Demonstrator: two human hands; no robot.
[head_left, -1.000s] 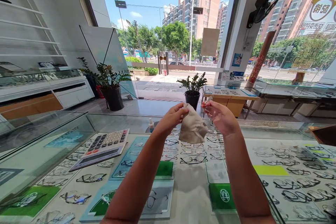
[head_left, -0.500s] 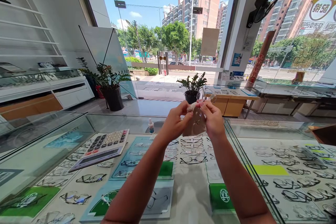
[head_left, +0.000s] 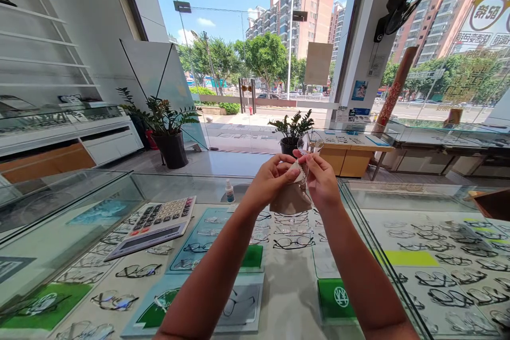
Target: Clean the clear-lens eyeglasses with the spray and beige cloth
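Above the glass display counter (head_left: 279, 287), both my hands are raised close together. My left hand (head_left: 268, 183) is closed, pinching a greyish-beige cleaning cloth (head_left: 289, 202) whose loose part hangs below the fingers. In my right hand (head_left: 324, 183), the thumb and fingers pinch a pair of thin-framed eyeglasses (head_left: 313, 142). One clear lens shows above the knuckles; part of the frame hangs beside the cloth, and the rest is hidden by the fingers. The fingertips of both hands nearly meet at the cloth's upper edge.
A calculator (head_left: 155, 226) lies on the counter glass at left, and a small spray bottle (head_left: 229, 191) stands near the far edge. Rows of eyeglasses (head_left: 292, 243) sit inside the case. A second display case (head_left: 398, 212) adjoins at right. Potted plants (head_left: 173, 146) stand beyond.
My left hand has shifted slightly, and the cloth now hangs lower and further left. The eyeglasses have turned a little in my right hand.
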